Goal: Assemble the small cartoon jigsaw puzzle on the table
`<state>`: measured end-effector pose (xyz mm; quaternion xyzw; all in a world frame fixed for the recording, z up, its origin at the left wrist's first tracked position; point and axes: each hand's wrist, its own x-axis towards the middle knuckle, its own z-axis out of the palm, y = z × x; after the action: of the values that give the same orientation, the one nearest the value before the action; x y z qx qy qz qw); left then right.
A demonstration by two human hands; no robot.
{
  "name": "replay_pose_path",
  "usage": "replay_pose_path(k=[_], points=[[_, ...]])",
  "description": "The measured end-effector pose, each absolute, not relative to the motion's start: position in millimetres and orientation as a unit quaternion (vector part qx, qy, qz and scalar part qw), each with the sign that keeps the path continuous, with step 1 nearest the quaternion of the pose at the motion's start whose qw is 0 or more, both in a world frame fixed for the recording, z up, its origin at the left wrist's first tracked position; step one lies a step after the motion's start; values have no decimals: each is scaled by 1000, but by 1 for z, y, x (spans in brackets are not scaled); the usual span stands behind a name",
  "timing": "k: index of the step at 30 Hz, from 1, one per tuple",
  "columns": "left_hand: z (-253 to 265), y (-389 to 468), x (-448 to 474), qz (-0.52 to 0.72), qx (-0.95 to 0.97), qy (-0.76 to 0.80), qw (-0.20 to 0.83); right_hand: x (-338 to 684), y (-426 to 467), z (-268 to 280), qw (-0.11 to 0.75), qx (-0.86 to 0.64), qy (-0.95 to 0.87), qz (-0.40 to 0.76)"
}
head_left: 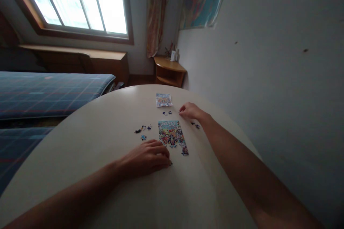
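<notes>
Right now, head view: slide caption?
Left hand and right hand beside a partly assembled jigsaw, loose pieces around, pale tabletop.

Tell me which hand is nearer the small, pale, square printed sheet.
Right. The right hand is just right of the pale, square printed sheet, slightly closer to the person; the left hand is farther back, beside the multicoloured, partly assembled jigsaw.

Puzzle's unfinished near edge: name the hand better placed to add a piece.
Likely the left hand, near that edge, a small piece beside it; the right hand is beyond the puzzle.
</notes>
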<state>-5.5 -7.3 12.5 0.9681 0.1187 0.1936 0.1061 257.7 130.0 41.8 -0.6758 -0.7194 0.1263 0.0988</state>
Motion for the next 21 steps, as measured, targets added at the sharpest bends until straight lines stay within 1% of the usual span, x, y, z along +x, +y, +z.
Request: replay_pose_path(k=[3,6,10,13,15,16,18,21], points=[[11,-7,-5,207,964,128,109,259,124,43,116,-678,-713,135],[8,-5,-5,245,949,162,119,257,107,45,162,-670,-710,142],[4,-2,-3,331,886,287,151,242,66,48,246,-631,-713,179],[4,-3,2,380,823,373,199,222,26,47,289,-581,-717,254],[5,-5,5,403,795,388,234,210,2,44,366,-500,-671,406],[5,-7,6,411,786,388,250,205,-7,42,391,-480,-651,440],[6,-9,8,419,776,388,269,198,-21,37,420,-470,-633,450],[6,-11,9,403,777,399,274,197,-28,31,426,-460,-628,461]])
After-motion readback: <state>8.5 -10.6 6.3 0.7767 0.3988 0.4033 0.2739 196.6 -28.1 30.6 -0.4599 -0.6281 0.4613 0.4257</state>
